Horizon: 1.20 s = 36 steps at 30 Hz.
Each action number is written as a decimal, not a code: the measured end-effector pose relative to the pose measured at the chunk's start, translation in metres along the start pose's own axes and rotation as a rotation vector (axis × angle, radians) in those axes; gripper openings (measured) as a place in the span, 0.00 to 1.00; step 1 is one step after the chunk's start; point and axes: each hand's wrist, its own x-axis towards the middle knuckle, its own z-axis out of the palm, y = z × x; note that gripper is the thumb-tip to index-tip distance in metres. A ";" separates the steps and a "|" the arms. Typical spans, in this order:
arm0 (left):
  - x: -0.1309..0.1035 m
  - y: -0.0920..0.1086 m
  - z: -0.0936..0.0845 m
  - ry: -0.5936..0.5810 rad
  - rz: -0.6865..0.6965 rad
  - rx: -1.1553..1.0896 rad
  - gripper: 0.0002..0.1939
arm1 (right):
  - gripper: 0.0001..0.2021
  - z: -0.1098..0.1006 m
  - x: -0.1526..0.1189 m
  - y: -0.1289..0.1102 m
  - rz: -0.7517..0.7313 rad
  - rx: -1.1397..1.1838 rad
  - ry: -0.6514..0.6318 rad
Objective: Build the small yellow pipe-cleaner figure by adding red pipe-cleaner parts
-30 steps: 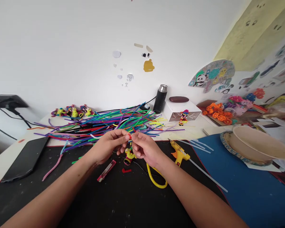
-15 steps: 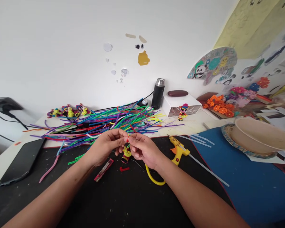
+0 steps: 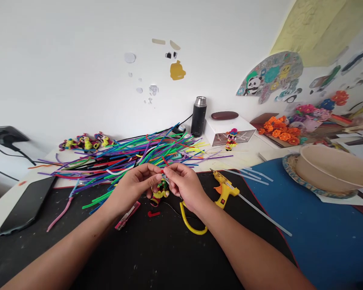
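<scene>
My left hand (image 3: 139, 183) and my right hand (image 3: 184, 183) meet above the black mat, fingertips pinched on a short red pipe cleaner (image 3: 165, 161), its end sticking up between them. Just below the fingers a small pipe cleaner figure (image 3: 159, 197) in yellow, green and dark red lies on the mat, partly covered. A curved yellow handle (image 3: 191, 228) emerges under my right hand; I cannot make out what it belongs to. Near my left wrist is a pink-red flat tool (image 3: 127, 216). A bent red pipe cleaner piece (image 3: 153, 214) lies beside the figure.
A heap of coloured pipe cleaners (image 3: 133, 155) spreads behind my hands. To the right lies a yellow glue gun (image 3: 225, 188) with clear glue sticks (image 3: 254, 174) near it. A phone (image 3: 28, 205) rests at left, a black flask (image 3: 199, 117) at the back, a bowl (image 3: 329, 169) at right.
The red pipe cleaner shows more between my fingertips, and my hands have shifted slightly. The whole view has moved a little; the other things lie as before.
</scene>
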 end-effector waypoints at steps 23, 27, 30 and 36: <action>0.001 0.005 -0.005 0.018 0.000 -0.007 0.17 | 0.20 -0.004 -0.001 -0.006 0.013 -0.064 -0.036; 0.001 0.006 -0.004 0.013 -0.005 -0.005 0.19 | 0.21 -0.003 -0.002 -0.006 0.024 -0.076 -0.053; 0.000 0.008 -0.003 -0.007 -0.022 0.011 0.20 | 0.20 -0.002 -0.001 -0.006 0.019 -0.097 -0.058; 0.002 0.008 -0.004 0.031 0.005 0.027 0.23 | 0.19 -0.004 -0.001 -0.005 -0.001 -0.078 -0.001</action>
